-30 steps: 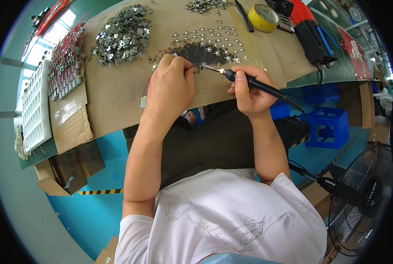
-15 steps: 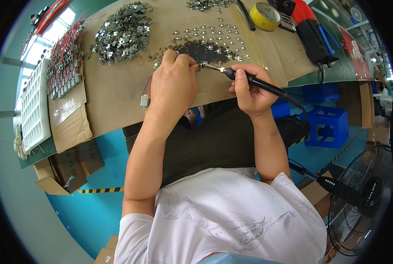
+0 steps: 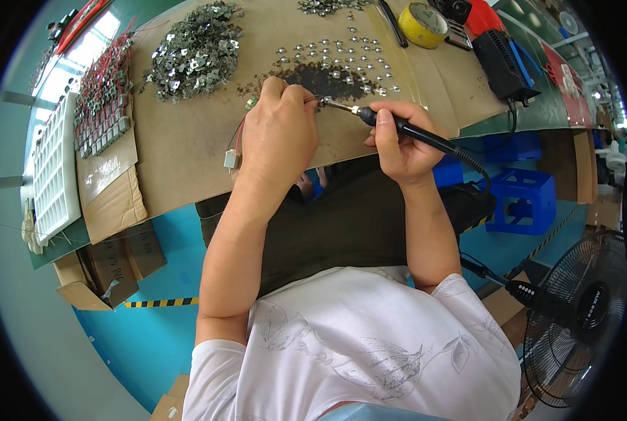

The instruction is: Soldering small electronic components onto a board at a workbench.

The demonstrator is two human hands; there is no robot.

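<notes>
My right hand [image 3: 401, 140] grips a black soldering iron [image 3: 425, 137], its metal tip pointing left. The tip meets a small shiny metal piece at the end of a thin wire, just beyond my left fingertips. My left hand [image 3: 279, 126] is closed in a pinch on that wire. A small motor [image 3: 231, 160] with red and dark wires lies beside my left wrist, and a little green part [image 3: 251, 103] shows by the knuckles. Under the tip is a dark scorched patch [image 3: 327, 83] on the brown board. Beyond it stand rows of small metal pieces [image 3: 355, 62].
A heap of metal clips [image 3: 195, 52] lies at the back left. Wired motors [image 3: 104, 105] sit on cardboard beside a white grid tray [image 3: 55, 168]. Yellow tape [image 3: 425, 27] and a black soldering-station box [image 3: 503, 67] are at the right. A fan [image 3: 580, 316] stands lower right.
Almost nothing differs. My left hand has shifted very slightly, while the iron's tip stays at the small metal piece.
</notes>
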